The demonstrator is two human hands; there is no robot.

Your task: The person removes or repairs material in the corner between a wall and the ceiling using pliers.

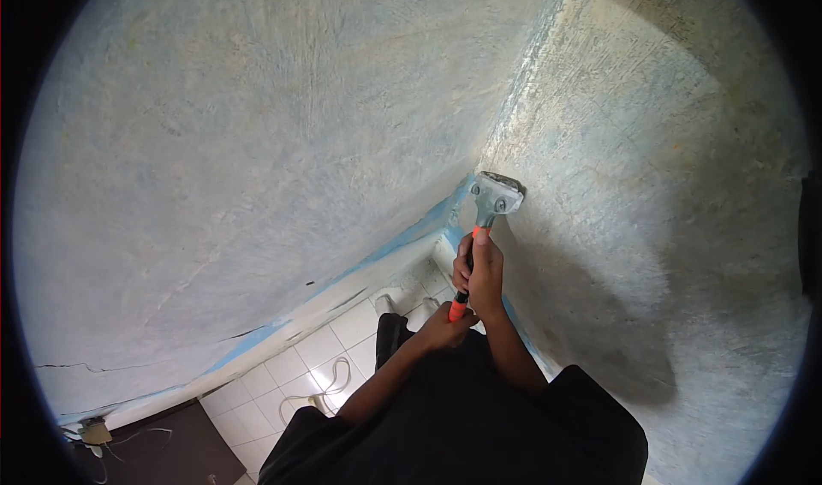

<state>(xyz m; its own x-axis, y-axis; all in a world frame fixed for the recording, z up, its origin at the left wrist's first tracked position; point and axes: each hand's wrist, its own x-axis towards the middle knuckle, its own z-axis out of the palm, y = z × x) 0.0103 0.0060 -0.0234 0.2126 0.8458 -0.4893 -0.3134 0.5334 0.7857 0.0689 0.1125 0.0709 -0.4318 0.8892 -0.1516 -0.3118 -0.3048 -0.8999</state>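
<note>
A long-handled wall scraper [495, 201] with a wide grey metal head and an orange and black handle is held in both hands. Its blade end lies at the right wall [599, 168], close to the corner; whether the edge touches cannot be made out. My right hand [483, 273] wraps the upper handle, thumb pointing up toward the head. Lower down, my left hand [443, 327] is closed around the orange butt of the handle. Both walls look patchy and scraped, with blue paint [402, 238] left along the bottom of the left wall.
White floor tiles [321, 345] lie below, with a pale cable [341, 374] coiled on them. At lower left are a dark brown flat surface [171, 446] and a wall socket with plugs and wires [96, 434]. The left wall [223, 177] has a crack near its bottom.
</note>
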